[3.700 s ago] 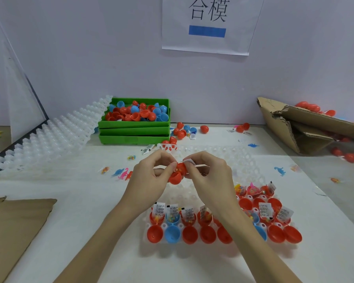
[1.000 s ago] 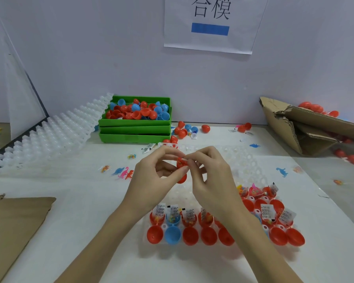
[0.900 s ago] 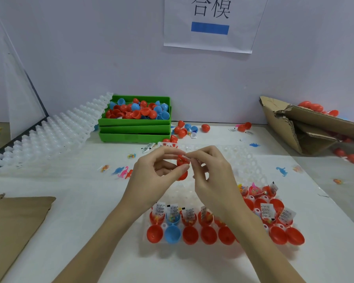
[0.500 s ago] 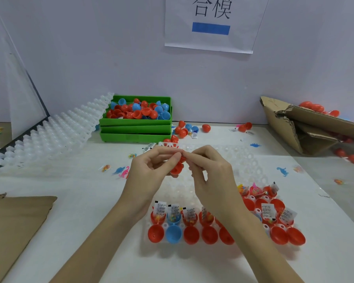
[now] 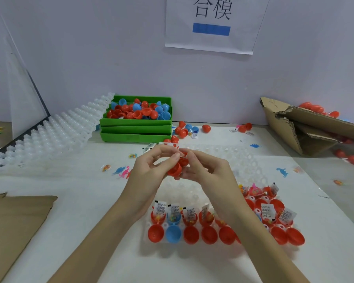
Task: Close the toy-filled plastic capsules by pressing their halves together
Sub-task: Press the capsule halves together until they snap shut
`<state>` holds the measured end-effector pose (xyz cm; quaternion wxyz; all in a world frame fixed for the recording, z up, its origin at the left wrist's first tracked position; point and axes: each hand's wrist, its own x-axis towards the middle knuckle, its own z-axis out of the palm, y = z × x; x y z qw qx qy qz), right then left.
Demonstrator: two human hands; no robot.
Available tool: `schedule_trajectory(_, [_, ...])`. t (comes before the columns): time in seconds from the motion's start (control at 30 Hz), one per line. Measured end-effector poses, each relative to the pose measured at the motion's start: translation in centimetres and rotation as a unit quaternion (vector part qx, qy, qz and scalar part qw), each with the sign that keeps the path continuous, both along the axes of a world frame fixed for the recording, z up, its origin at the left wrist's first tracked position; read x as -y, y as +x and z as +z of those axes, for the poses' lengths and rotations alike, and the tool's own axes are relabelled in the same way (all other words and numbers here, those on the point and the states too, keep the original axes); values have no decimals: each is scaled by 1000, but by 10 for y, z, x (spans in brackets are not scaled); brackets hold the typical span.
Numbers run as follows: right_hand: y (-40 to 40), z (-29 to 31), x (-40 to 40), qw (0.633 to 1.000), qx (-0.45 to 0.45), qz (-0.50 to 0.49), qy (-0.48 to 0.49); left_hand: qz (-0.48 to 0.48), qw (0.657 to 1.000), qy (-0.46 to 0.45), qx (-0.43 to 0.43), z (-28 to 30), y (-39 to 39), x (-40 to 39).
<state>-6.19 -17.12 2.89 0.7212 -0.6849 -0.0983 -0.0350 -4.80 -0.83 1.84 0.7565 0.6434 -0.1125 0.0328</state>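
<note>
I hold a red capsule (image 5: 177, 167) in front of me above the clear plastic tray (image 5: 243, 164). Its two halves are still apart at an angle. My left hand (image 5: 151, 172) grips it with thumb and curled fingers from the left. My right hand (image 5: 202, 170) pinches its upper part from the right. Below my wrists, the tray's near rows hold several open capsules (image 5: 190, 233), mostly red and one blue (image 5: 173, 233), with toys and white labelled packets (image 5: 160, 208) standing in the filled halves.
Green stacked bins (image 5: 136, 131) of loose red and blue halves stand at the back. White cell trays (image 5: 49, 133) lean at the left, flat cardboard (image 5: 10, 219) lies near left, a torn cardboard box (image 5: 307, 127) sits right. Small toy figures (image 5: 282, 171) scatter on the white table.
Both hands have kept working the same red capsule in the air. The lower half has swung a little lower and to the left between my fingers.
</note>
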Motion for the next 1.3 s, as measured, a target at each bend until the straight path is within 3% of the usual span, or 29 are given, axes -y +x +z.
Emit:
schedule_trajectory(0.1, [-1, -1, 1, 998, -38, 20, 56, 40, 997, 54, 25, -1, -1, 1])
schedule_trajectory(0.27, [0, -2, 1, 999, -7, -37, 18, 104, 982, 138, 77, 0, -2, 1])
schedule_trajectory(0.5, [3, -5, 5, 997, 19, -75, 7, 65, 972, 185, 127, 4, -4, 1])
schedule_trajectory(0.63, [4, -5, 8, 996, 33, -77, 7, 104, 932, 276, 209, 4, -3, 1])
schedule_trajectory(1.03, [3, -5, 6, 995, 70, -51, -46, 173, 908, 280, 258, 2, -2, -1])
schedule_trajectory(1.3, [3, -7, 3, 994, 76, -55, -47, 159, 930, 246, 220, 2, -4, 0])
